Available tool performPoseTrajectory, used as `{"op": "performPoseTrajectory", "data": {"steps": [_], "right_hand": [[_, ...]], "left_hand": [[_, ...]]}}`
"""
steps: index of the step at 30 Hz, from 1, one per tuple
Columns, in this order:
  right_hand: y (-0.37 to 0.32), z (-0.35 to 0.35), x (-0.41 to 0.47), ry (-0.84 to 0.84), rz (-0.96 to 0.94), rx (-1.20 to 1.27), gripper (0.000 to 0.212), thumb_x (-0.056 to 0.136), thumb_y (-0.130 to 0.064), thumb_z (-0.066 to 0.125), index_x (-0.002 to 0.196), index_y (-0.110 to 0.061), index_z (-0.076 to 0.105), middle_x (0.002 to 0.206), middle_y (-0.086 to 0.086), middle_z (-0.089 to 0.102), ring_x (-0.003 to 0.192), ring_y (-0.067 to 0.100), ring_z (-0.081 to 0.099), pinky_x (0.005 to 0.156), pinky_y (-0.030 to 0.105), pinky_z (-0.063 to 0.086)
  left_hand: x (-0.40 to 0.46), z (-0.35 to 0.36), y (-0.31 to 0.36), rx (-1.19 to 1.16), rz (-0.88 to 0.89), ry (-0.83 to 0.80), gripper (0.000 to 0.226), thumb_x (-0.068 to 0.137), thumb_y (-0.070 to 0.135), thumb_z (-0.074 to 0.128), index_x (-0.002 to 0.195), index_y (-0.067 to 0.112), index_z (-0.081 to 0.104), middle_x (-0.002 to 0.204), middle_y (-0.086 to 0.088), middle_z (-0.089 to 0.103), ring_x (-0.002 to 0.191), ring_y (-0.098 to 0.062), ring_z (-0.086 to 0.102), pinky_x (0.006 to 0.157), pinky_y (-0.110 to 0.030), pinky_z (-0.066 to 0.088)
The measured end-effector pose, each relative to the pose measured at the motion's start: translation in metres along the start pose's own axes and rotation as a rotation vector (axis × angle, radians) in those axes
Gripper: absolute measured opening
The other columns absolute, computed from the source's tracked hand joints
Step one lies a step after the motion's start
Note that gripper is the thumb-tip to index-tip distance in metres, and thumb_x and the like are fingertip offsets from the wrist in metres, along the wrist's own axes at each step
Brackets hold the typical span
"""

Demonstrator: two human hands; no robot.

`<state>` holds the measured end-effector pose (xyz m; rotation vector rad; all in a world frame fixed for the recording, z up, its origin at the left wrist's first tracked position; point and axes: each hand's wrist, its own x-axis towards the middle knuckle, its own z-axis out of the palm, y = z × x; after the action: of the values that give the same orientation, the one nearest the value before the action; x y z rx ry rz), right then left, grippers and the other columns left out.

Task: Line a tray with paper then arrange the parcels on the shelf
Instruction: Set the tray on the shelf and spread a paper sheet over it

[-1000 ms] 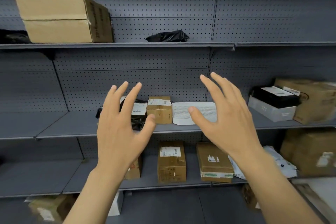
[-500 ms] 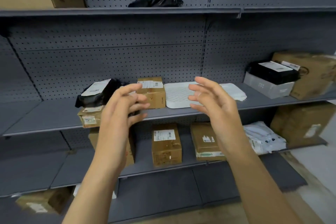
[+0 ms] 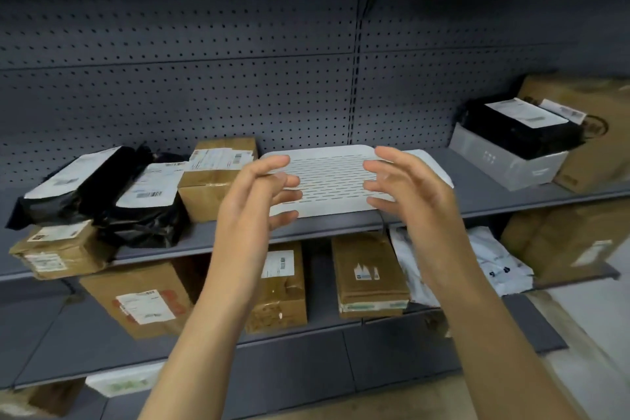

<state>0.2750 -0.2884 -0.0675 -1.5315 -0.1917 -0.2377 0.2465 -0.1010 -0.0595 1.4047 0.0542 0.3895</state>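
Tray (image 3: 329,181) first: it is white with rows of little slots, and it lies flat on the grey middle shelf (image 3: 494,194). Its long side runs left to right along the shelf, with its front edge near the shelf's front lip. A white paper (image 3: 430,162) peeks out from behind its right end; most of it is hidden. A brown box (image 3: 218,177) sits just left of the tray, with black bags (image 3: 136,201) beyond it. The left hand (image 3: 254,201) covers the tray's left end and the right hand (image 3: 407,187) covers its right end. Both hands are half open, fingers curled and spread, holding nothing. I cannot tell if they touch the tray.
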Motion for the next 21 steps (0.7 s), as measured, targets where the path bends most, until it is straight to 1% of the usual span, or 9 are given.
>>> {"op": "performPoseTrajectory", "data": {"steps": [2,3,5,8,10,12,15,18,21], "right_hand": [[0.008,-0.019,0.022,0.015,0.021,-0.011,0.025,0.097,-0.022,0.061,0.12,-0.024,0.071,0.113,-0.01,0.075,0.107,0.01,0.07,0.096,0.038,0.057],[0.013,-0.028,0.032,0.024,0.029,-0.013,0.024,0.097,-0.022,0.061,0.119,-0.024,0.072,0.113,-0.011,0.075,0.107,0.01,0.07,0.096,0.038,0.057],[0.021,-0.044,0.05,0.044,0.04,-0.008,0.024,0.097,-0.021,0.062,0.118,-0.025,0.072,0.113,-0.011,0.075,0.107,0.011,0.07,0.096,0.037,0.057],[0.032,-0.066,0.08,0.079,0.045,-0.011,0.024,0.097,-0.021,0.061,0.118,-0.026,0.071,0.111,-0.012,0.076,0.106,0.009,0.071,0.095,0.033,0.058],[0.04,-0.08,0.101,0.106,0.049,-0.006,0.023,0.096,-0.019,0.061,0.116,-0.028,0.071,0.11,-0.012,0.076,0.106,0.01,0.071,0.094,0.034,0.058],[0.048,-0.092,0.12,0.132,0.045,-0.004,0.022,0.097,-0.019,0.061,0.114,-0.03,0.071,0.111,-0.011,0.076,0.108,0.012,0.071,0.093,0.035,0.058],[0.059,-0.111,0.148,0.183,0.028,0.0,0.022,0.099,-0.019,0.06,0.116,-0.026,0.071,0.11,-0.006,0.077,0.106,0.015,0.072,0.092,0.035,0.059],[0.07,-0.128,0.175,0.213,0.024,-0.006,0.021,0.098,-0.019,0.061,0.114,-0.028,0.071,0.109,-0.007,0.077,0.104,0.016,0.072,0.091,0.036,0.059],[0.081,-0.147,0.201,0.256,0.043,0.023,0.024,0.099,-0.014,0.059,0.116,-0.025,0.071,0.11,-0.005,0.076,0.104,0.017,0.072,0.092,0.037,0.059]], "left_hand": [[0.017,0.026,-0.008,-0.003,-0.006,-0.001,0.024,0.095,0.016,0.055,0.095,0.032,0.073,0.1,0.001,0.075,0.097,-0.019,0.074,0.086,-0.042,0.06],[0.025,0.039,-0.013,-0.007,-0.011,-0.004,0.026,0.096,0.015,0.054,0.094,0.033,0.073,0.101,0.001,0.075,0.098,-0.019,0.074,0.087,-0.042,0.06],[0.04,0.062,-0.022,-0.003,-0.027,-0.021,0.029,0.096,0.016,0.055,0.09,0.037,0.074,0.102,0.001,0.075,0.1,-0.02,0.074,0.088,-0.041,0.06],[0.067,0.092,-0.038,0.005,-0.058,-0.051,0.029,0.095,0.017,0.056,0.088,0.038,0.075,0.112,-0.004,0.075,0.099,-0.019,0.074,0.088,-0.04,0.06],[0.087,0.111,-0.047,0.008,-0.073,-0.068,0.03,0.095,0.02,0.056,0.086,0.041,0.076,0.113,-0.003,0.075,0.101,-0.018,0.074,0.087,-0.039,0.059],[0.106,0.128,-0.056,0.007,-0.082,-0.085,0.028,0.096,0.021,0.055,0.09,0.039,0.076,0.106,0.001,0.076,0.102,-0.019,0.074,0.088,-0.04,0.06],[0.135,0.154,-0.066,0.004,-0.092,-0.117,0.022,0.096,0.024,0.055,0.1,0.033,0.075,0.098,0.007,0.077,0.103,-0.019,0.074,0.088,-0.041,0.06],[0.16,0.181,-0.078,0.013,-0.098,-0.137,0.021,0.095,0.027,0.056,0.1,0.035,0.074,0.103,0.005,0.076,0.103,-0.015,0.073,0.088,-0.04,0.06],[0.183,0.207,-0.091,0.001,-0.138,-0.162,0.022,0.098,0.021,0.054,0.104,0.031,0.073,0.107,0.003,0.074,0.103,-0.012,0.072,0.085,-0.033,0.061]]}}
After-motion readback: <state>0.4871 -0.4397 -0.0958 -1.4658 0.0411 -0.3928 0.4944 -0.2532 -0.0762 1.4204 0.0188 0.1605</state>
